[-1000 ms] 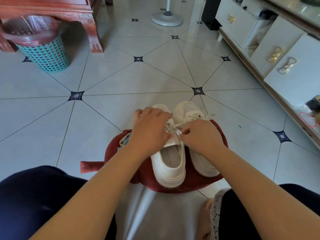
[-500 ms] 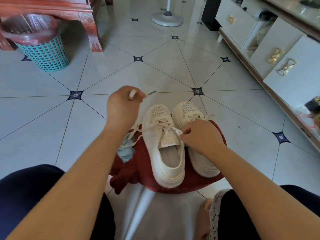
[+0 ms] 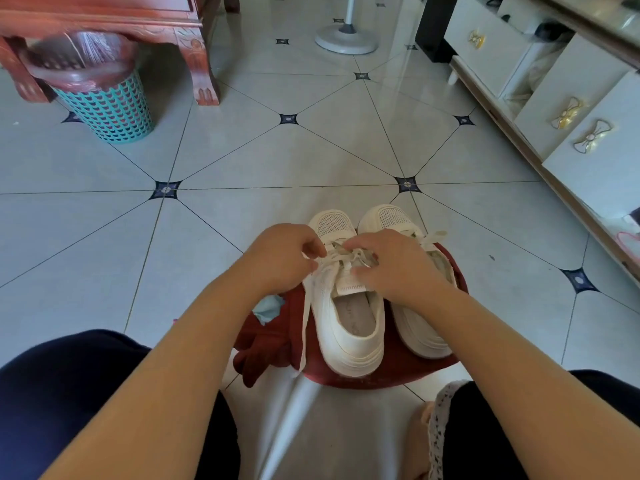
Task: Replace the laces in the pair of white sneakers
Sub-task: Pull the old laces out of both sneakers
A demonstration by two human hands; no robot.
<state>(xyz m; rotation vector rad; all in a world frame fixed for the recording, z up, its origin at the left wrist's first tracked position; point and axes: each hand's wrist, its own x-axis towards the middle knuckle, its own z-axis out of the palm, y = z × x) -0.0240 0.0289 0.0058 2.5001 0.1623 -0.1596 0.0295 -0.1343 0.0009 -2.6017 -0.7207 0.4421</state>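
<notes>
The fingers of the left hand (image 3: pixel 280 261) are bent tight, and the lace (image 3: pixel 304 327) is pinched by them at the side of the left sneaker (image 3: pixel 349 337). The fingers and thumb of the right hand (image 3: pixel 398 268) are curled too, and the crossed part of the same lace is gripped just above the tongue. One loose end is left hanging down onto the red cloth (image 3: pixel 398 372). Both shoes are set side by side on this cloth, toes pointed away, and the right sneaker (image 3: pixel 391 216) is partly hidden by the right arm. The cloth is laid on a pale tiled floor (image 3: pixel 242 161) with little dark stars. A teal basket (image 3: pixel 110 109) is seen by a red wooden table (image 3: pixel 104 15), and a white cabinet (image 3: pixel 588 161) with gold bows at the right. The sneakers are white, with small holes on the toes.
</notes>
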